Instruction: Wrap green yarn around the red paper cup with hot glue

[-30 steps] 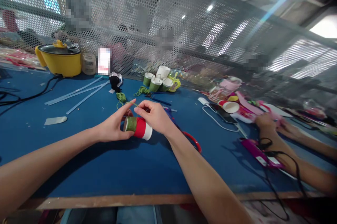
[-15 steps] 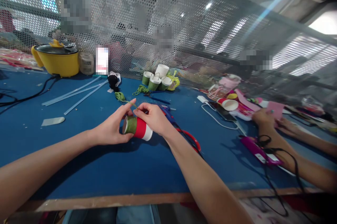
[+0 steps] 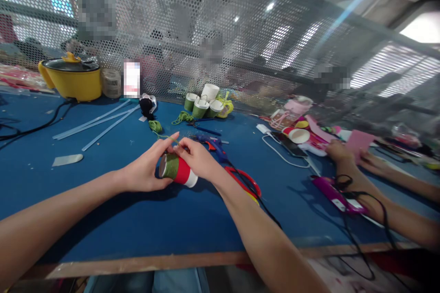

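A paper cup lies on its side between my hands, red and white at one end, with green yarn wound round the other. My left hand is closed on the cup, thumb below and fingers above. Over the cup, my right hand pinches the green yarn. That strand runs back to a small green bundle on the table. Just beyond my right hand lies a blue glue gun. Red-handled scissors are partly hidden behind my right forearm.
Several green-wrapped cups stand at the back, by pliers. Left are clear glue sticks, a yellow pot and a phone. At right, another person's hands hold pink material near a purple power strip.
My right hand has shifted slightly over the cup, still pinching the yarn. More of the glue gun and scissors shows. The other person's pink piece has moved slightly.
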`<state>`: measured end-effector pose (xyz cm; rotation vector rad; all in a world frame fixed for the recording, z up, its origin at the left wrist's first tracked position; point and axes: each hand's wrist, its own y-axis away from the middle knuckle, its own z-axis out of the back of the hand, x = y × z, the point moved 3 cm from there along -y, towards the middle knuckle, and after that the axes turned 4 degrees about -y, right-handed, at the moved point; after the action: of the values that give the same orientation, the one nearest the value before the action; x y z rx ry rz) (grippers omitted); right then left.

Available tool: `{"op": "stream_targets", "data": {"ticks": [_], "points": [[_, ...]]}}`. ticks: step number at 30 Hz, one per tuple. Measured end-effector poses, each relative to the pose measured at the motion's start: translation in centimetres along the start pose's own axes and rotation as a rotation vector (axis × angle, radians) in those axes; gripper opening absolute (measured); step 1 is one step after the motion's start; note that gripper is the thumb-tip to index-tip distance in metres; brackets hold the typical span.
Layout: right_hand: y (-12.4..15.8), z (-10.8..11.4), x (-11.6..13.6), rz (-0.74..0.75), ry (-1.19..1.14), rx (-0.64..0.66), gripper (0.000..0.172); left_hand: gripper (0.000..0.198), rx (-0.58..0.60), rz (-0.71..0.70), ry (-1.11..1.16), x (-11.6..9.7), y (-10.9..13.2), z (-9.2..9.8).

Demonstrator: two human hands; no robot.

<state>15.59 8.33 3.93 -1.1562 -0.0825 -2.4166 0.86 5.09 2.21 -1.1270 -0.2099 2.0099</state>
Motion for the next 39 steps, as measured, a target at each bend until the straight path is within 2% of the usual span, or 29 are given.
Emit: {"op": "stream_targets", "data": {"ticks": [4,10,13,24,39], "points": [[0.1,0.0,0.4,0.001,0.067,-0.033,0.019,0.094,0.048,0.066,0.052,0.4,-0.1,0.3],[0.5,-0.3,1.3,0.056,0.200,-0.111,0.025,0.093,0.054,0.303,0.185,1.4,0.0,0.3],[0.8,-0.6,1.6,0.086,0.222,-0.131,0.025,0.090,0.075,0.357,0.184,1.6,0.0,0.2],[1.1,-0.2,1.9,0.150,0.171,-0.137,0.022,0.094,0.032,0.258,0.317,1.0,-0.1,0.0],[0.9,-0.1,1.7,0.129,0.153,-0.124,0.022,0.094,0.021,0.166,0.154,0.3,-0.2,0.3]]}}
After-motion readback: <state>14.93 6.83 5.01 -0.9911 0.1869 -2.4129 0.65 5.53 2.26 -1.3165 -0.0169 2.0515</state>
